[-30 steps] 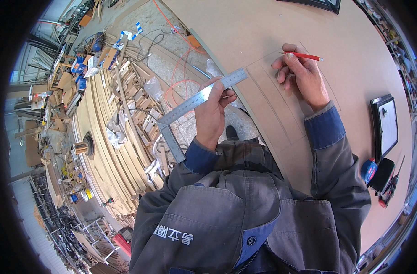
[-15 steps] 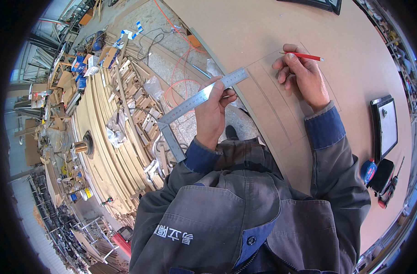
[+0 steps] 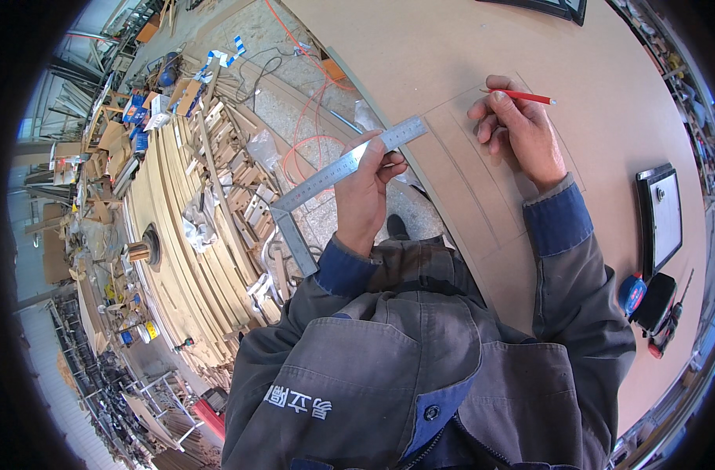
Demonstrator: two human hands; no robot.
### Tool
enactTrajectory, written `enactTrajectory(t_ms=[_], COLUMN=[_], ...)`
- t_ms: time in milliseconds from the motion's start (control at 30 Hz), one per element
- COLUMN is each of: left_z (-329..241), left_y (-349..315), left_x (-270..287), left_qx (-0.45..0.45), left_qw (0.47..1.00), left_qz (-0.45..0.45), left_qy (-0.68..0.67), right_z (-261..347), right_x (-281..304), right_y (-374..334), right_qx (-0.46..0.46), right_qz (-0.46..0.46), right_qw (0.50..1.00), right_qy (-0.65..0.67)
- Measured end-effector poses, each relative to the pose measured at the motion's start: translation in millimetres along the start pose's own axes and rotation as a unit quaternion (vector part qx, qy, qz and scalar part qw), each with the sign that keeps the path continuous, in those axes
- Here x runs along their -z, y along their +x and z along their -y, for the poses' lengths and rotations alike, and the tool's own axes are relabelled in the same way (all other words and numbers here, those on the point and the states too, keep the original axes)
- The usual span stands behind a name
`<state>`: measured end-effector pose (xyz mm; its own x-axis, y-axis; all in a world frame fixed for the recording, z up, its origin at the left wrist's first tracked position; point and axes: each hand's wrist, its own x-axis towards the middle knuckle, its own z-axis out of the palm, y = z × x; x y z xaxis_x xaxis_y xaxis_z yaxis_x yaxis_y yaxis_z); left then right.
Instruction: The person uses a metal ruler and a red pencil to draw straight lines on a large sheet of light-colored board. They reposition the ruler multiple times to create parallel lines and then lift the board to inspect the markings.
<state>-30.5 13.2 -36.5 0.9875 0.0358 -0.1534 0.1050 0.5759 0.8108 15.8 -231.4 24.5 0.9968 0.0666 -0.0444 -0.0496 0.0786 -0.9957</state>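
My left hand (image 3: 363, 192) grips a metal try square (image 3: 326, 177) by its graduated blade, thumb on top. The square's thick stock (image 3: 296, 243) hangs down near my left sleeve, off the board, and the blade's far end reaches over the board's left edge. A red pencil (image 3: 522, 96) is pinched between thumb and fingers of my right hand (image 3: 518, 129), which is held over the brown board (image 3: 608, 86). Thin pencil lines forming long rectangles are drawn on the board below and beside that hand.
On the right of the board lie a black-framed clipboard (image 3: 660, 215), a blue tape measure (image 3: 631, 294), a black case (image 3: 655, 304) and a red-and-black drill (image 3: 665, 333). Another black-framed object (image 3: 545, 6) sits at the far edge. To the left, long wood strips (image 3: 193, 258) and offcuts are stacked.
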Motion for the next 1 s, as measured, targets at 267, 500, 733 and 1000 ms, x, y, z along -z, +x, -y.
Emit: enactTrajectory(t_ms=[267,500,733,1000], left_z=[-0.4,-0.7,-0.9,-0.9], left_y=[0.2,1.4,0.7,1.5], left_x=[-0.9,0.9,-0.6,0.6], left_qx=[0.000,0.010,0.011,0.013], left_qw=[1.000,1.000,1.000,1.000], left_qz=[0.000,-0.003,-0.002,0.000], left_qy=[0.006,0.006,0.007,-0.002], right_z=[0.8,4.7,1.7,4.1], right_x=[-0.5,-2.1,-0.6,-2.4], right_y=[0.0,-0.7,0.1,-1.7], right_qx=[-0.005,-0.015,-0.012,-0.013], right_qz=[-0.004,-0.004,-0.005,-0.001], right_qw=[1.000,1.000,1.000,1.000], right_qy=[0.004,0.000,0.000,-0.003])
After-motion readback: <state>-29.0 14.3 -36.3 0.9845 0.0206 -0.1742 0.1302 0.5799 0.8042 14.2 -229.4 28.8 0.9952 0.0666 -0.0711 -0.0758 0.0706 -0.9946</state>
